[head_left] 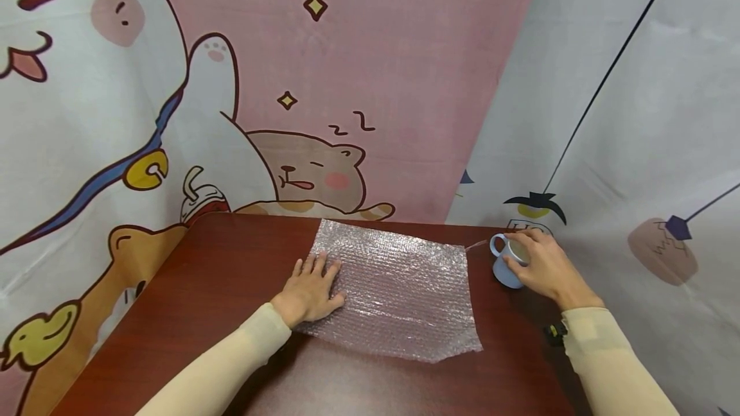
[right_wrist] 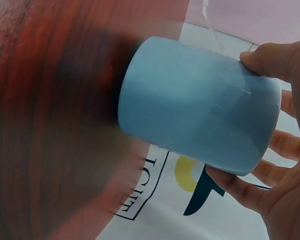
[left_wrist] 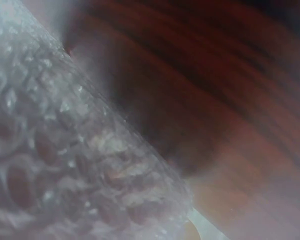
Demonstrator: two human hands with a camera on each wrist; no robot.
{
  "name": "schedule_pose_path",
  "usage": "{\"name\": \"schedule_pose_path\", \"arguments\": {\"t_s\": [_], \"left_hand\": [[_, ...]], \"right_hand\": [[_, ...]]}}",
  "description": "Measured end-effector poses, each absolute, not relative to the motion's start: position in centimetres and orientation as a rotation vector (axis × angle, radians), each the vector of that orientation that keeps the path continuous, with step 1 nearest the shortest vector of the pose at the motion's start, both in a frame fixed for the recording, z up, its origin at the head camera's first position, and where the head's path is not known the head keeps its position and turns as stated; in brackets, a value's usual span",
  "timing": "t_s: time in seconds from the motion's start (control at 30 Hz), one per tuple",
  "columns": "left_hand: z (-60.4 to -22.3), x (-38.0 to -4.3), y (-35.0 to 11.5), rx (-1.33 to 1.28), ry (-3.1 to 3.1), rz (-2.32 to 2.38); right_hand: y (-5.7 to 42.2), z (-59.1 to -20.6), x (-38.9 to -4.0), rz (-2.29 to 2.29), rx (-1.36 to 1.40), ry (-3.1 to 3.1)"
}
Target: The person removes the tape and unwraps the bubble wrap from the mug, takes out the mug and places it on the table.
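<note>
A sheet of clear bubble wrap [head_left: 399, 294] lies spread on the brown table [head_left: 243, 275], its bubbles close up in the left wrist view. My left hand [head_left: 309, 293] rests flat on its left edge, fingers spread. To the right of the sheet, my right hand [head_left: 540, 263] grips a light blue mug [head_left: 504, 269] from above by its rim. The mug's handle [head_left: 496, 244] points away to the left. In the right wrist view, thumb and fingers clasp opposite sides of the mug [right_wrist: 195, 105] near its rim. Whether its base touches the table is hard to tell.
A cloth with cartoon animals [head_left: 324, 172] hangs behind the table's back edge. A pale cloth [head_left: 653, 146] hangs along the right side, close to my right hand. A thin strip [head_left: 476, 244] sticks out from the sheet's back right corner toward the mug.
</note>
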State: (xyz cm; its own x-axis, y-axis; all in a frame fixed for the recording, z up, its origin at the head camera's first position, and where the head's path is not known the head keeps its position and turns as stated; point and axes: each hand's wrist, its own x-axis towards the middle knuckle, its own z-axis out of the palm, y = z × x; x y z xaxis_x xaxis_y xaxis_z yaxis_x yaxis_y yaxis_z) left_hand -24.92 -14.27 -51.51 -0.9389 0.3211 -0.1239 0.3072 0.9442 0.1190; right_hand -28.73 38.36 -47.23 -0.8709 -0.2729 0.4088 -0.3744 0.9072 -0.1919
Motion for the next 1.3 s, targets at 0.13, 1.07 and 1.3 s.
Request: {"name": "schedule_pose_path", "arguments": {"t_s": [0.13,1.07,1.3], "left_hand": [[-51.5,-24.9,-14.2,0.484,2.96,0.147],[-51.2,-24.7,-14.1,0.479,2.95,0.131],[-51.2,-24.6,-14.2,0.469,2.95,0.163]], "right_hand": [[38.8,-47.6,-28.6,0.376,0.426,-2.729],[38.5,-49.2,-27.1,0.275,0.375,-2.688],[37.7,-49.2,-26.4,0.251,0.374,-2.668]]}}
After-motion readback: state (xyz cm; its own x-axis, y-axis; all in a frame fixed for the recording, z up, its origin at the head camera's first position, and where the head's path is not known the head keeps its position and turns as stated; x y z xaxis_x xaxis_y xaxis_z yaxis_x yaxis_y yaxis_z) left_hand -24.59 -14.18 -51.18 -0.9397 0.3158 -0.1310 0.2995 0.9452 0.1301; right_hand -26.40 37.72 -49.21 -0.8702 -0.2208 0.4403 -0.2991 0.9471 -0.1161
